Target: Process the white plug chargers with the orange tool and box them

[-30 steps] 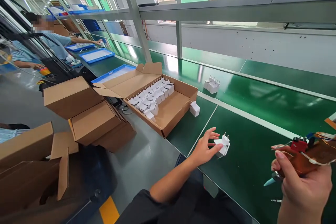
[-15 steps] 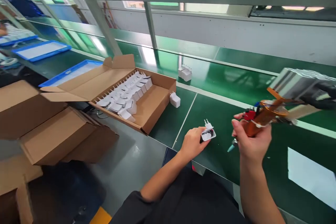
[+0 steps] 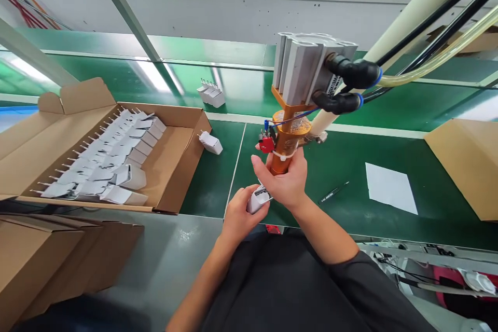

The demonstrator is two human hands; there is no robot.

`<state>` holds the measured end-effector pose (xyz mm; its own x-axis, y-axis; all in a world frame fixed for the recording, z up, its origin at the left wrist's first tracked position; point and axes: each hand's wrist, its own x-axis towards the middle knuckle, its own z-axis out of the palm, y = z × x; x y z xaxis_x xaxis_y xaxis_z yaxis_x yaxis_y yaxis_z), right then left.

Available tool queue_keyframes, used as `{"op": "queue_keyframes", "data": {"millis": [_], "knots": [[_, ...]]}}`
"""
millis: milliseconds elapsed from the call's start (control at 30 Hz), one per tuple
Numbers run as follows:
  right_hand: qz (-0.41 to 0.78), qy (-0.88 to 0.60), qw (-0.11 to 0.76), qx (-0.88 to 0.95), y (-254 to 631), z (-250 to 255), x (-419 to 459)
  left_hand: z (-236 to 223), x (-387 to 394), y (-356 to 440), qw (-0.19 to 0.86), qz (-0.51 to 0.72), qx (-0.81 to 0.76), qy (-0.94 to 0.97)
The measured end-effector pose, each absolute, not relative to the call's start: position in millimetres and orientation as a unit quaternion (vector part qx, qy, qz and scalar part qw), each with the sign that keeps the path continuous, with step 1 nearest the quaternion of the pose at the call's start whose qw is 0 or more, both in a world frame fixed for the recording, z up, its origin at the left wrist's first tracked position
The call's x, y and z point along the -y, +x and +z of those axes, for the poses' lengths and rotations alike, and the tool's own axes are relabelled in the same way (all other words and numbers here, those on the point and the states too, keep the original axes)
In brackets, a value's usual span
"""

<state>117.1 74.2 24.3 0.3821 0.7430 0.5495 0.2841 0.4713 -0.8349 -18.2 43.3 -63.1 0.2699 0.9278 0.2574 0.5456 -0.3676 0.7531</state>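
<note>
My left hand [image 3: 243, 218] is closed around a white plug charger housing [image 3: 258, 199], whose open side faces up. My right hand [image 3: 286, 179] grips the orange barrel of a pneumatic glue dispenser [image 3: 286, 148], with a red switch and a silver air cylinder on top. Its lower tip is hidden behind my right hand, just at the housing, so I cannot tell whether they touch. Left of my hands, a white charger [image 3: 210, 142] lies beside an open cardboard box [image 3: 179, 197]. Inside that box, white chargers [image 3: 112, 158] sit in rows with their pins pointing left.
More chargers [image 3: 211, 93] stand on the green belt beyond the white strip. A black pen [image 3: 333, 193] and a sheet of paper [image 3: 391, 188] lie to the right, before a cardboard carton [image 3: 467, 166]. Air hoses [image 3: 431, 57] hang at upper right. Folded cartons [image 3: 58, 264] stand lower left.
My left hand has taken hold of the open housing from the bench. My right hand has brought the glue dispenser leftward to it. The view has swung to the right.
</note>
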Motion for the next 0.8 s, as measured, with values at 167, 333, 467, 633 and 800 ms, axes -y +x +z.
{"op": "queue_keyframes", "data": {"millis": [167,333,467,633,800], "knots": [[0.166,-0.474,0.685,0.528,121.3,19.7,-74.2,-58.2,-40.8,-18.8,0.282,0.349,-0.485,0.751],[0.17,-0.47,0.681,0.536,121.1,21.5,-72.7,-56.7,-40.1,-16.6,0.288,0.346,-0.481,0.752],[0.177,-0.458,0.687,0.535,121.4,21.3,-72.7,-56.5,-39.7,-14.8,0.291,0.346,-0.476,0.754],[0.19,-0.46,0.682,0.536,122.4,21.5,-72.4,-54.3,-39.0,-14.6,0.285,0.346,-0.47,0.76],[0.191,-0.46,0.681,0.538,121.6,24.5,-71.2,-55.9,-39.9,-14.7,0.281,0.336,-0.474,0.764]]}}
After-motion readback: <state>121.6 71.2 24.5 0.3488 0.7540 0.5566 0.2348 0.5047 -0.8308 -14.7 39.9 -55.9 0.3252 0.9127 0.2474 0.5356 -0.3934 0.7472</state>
